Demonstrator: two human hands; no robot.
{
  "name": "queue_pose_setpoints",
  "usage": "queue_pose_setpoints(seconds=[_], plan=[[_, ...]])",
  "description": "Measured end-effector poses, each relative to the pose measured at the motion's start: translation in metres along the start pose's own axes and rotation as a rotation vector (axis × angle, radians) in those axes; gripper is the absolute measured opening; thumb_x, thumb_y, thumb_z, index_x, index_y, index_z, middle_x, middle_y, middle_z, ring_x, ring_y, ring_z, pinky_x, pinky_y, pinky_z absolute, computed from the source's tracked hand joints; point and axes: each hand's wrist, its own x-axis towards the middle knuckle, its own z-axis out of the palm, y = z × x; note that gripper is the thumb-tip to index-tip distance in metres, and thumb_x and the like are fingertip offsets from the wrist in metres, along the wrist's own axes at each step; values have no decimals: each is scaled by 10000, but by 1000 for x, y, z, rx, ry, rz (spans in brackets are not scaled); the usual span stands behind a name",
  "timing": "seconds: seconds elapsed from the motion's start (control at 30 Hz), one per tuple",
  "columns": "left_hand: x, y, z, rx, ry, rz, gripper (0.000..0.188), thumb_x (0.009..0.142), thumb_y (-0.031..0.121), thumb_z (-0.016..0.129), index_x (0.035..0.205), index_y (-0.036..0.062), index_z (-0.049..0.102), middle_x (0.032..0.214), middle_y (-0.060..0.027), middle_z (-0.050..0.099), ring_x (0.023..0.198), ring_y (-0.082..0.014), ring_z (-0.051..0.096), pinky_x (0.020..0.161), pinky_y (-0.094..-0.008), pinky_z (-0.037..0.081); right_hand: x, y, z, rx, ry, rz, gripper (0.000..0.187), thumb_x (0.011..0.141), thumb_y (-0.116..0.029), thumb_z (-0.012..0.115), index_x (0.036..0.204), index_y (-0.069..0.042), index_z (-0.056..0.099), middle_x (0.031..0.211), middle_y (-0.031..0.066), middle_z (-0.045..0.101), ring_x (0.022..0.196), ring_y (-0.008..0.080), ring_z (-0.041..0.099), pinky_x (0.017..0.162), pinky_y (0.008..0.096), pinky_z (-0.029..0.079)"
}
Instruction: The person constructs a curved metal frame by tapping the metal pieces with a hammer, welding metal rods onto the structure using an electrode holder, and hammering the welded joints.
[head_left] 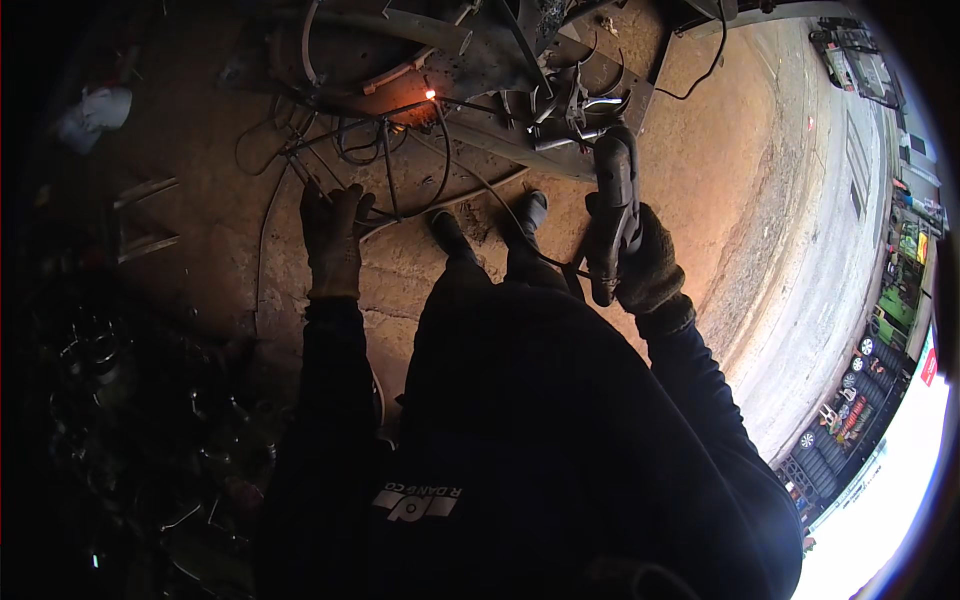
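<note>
My gloved left hand is closed around part of a dark frame of bent metal rods, left of my feet. The frame's far side meets the metal work surface, where a small spot glows orange-white. My gloved right hand grips a bulky dark tool with a rounded head, which looks like a welding electrode holder. It stands nearly upright in view, its head toward the metal pieces. Whether a rod sits in its jaw is hard to make out.
Scrap strips and short bright tubes lie on the metal surface ahead. A cable crosses near my shoes. Dark metal parts crowd the lower left; an angled metal bracket lies left. A road runs along the right.
</note>
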Motion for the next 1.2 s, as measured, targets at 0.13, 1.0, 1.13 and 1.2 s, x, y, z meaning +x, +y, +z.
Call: queue_pose_setpoints(seconds=[0.13,1.0,1.13,1.2], plan=[[24,-45,-51,-91,-118,72,410,928,264,745,1240,87,547,994,-13,580,851,-110,591,727,-286,502,5,2,1,-155,22,-32,486,857,-374,746,1201,-65,594,983,96,694,919,237,705,769,404,548],[-1,-12,-9,-57,-83,-134,762,938,148,720,1527,17,255,1171,-118,528,1108,-254,625,954,-430,588,0,9,6,-51,59,9,486,797,-241,828,1191,-55,613,1061,82,718,956,227,707,837,378,556],[-1,-11,-8,-12,-41,-157,785,908,180,705,1544,76,256,1188,-168,564,1094,-289,626,926,-496,582,2,0,5,-133,29,-18,518,769,-270,846,1183,-61,616,1074,93,720,991,252,706,861,389,546],[0,-9,-7,-9,-53,-164,804,904,186,708,1551,68,245,1192,-168,566,1097,-287,628,927,-495,581,2,-2,6,-104,28,49,531,751,-282,856,1174,-66,618,1069,100,718,991,264,705,858,390,543]])
